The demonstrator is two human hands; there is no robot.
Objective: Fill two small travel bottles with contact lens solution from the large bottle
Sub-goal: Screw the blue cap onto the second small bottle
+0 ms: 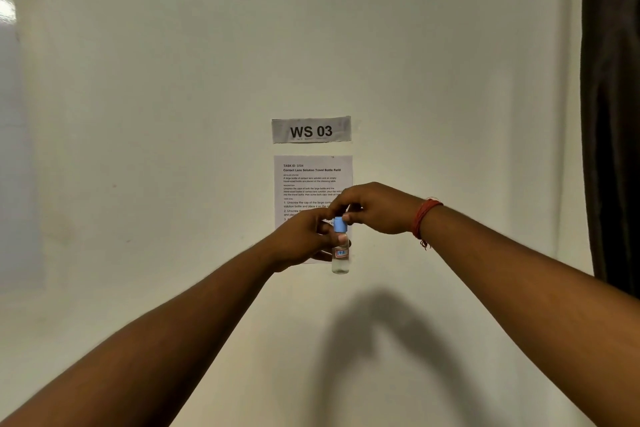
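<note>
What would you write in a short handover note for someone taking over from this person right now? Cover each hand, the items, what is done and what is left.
Left hand: holds the small clear travel bottle upright, raised before the wall.
Right hand: fingertips pinch its blue cap, which sits on the bottle.
Whether it is being tightened or loosened cannot be told; fill level unclear.
Large bottle and second travel bottle: out of view.
Left: check both small bottles are filled and capped.

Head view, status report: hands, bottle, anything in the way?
Left hand grips small clear bottle, upright. Right hand pinches its blue cap. Nothing in the way.
</note>
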